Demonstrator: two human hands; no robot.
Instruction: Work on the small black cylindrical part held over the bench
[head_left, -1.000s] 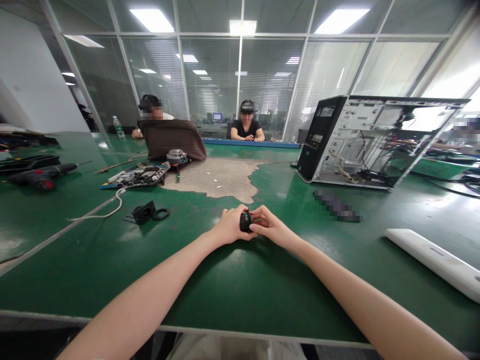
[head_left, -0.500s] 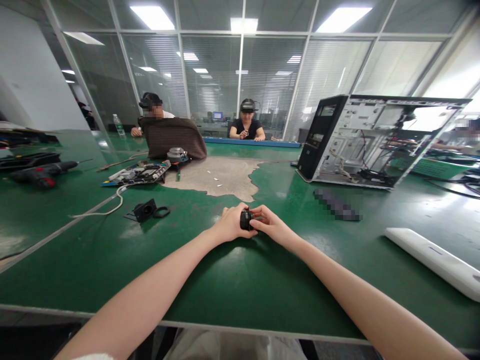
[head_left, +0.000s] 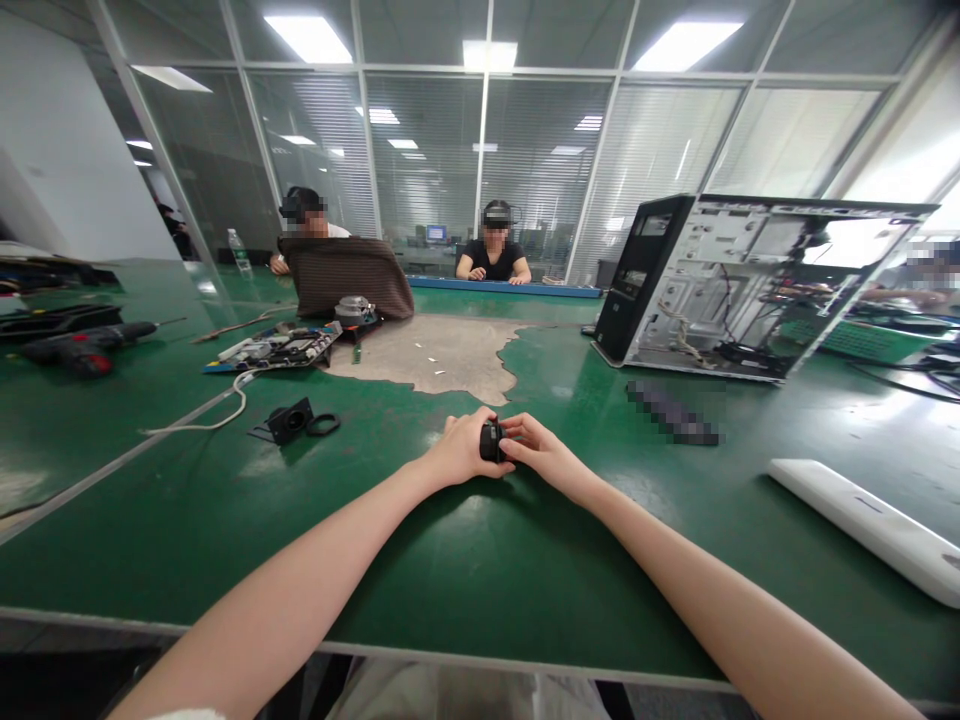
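Between my hands, just above the green table, is a small black cylinder that looks like a camera lens. My left hand is closed round its left side, with the thumb underneath and the fingers over the top. From the right, my right hand pinches the other end between thumb and fingertips. My fingers hide part of both ends. To the left on the table lie a black square bracket-like part and, right beside it, a thin black ring.
A circuit board and a cordless drill lie at left. An open computer case stands at right, near a blurred dark object and a long white device. A co-worker sits opposite; another is behind a brown cover.
Both hands keep nearly the same hold on the lens, with only a slight shift of the right fingers. Across the table, the co-worker's raised hand has come down.
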